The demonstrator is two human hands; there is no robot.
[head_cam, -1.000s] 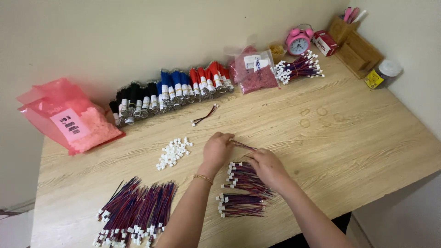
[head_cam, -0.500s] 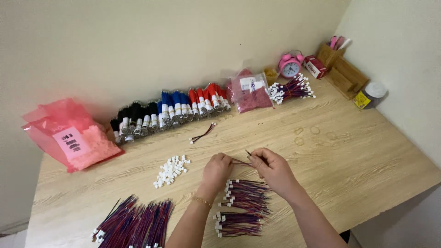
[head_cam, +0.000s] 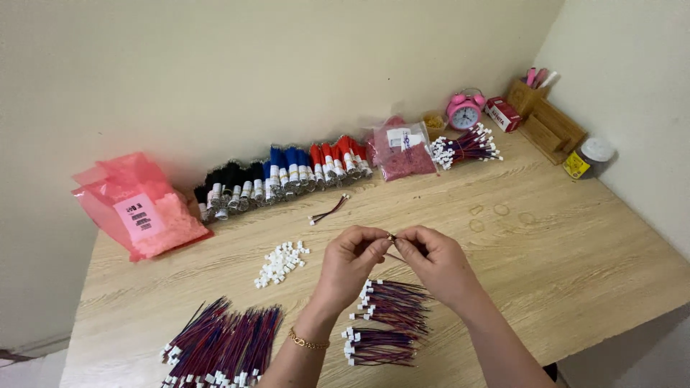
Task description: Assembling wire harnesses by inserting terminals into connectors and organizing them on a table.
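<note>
My left hand [head_cam: 350, 263] and my right hand [head_cam: 435, 260] are raised over the wooden table [head_cam: 575, 244], fingertips meeting on a thin wire lead [head_cam: 392, 244] pinched between them. Just below the hands lie two bundles of red-and-blue wires with white connectors [head_cam: 388, 320]. A small pile of loose white connector housings [head_cam: 282, 261] sits to the left of my left hand. One finished wire [head_cam: 329, 210] lies alone farther back.
A large heap of red-blue wires [head_cam: 219, 345] lies at the front left. Along the wall: pink bags [head_cam: 136, 208], a row of black, blue and red wire rolls [head_cam: 284, 176], a bag of red parts [head_cam: 402, 151], another wire bundle [head_cam: 467, 147], a pink alarm clock [head_cam: 464, 113], a wooden organiser [head_cam: 546, 118].
Both hands have lifted off the table, away from the wire bundles, and now hold the thin wire up between them. The view has tilted up slightly.
</note>
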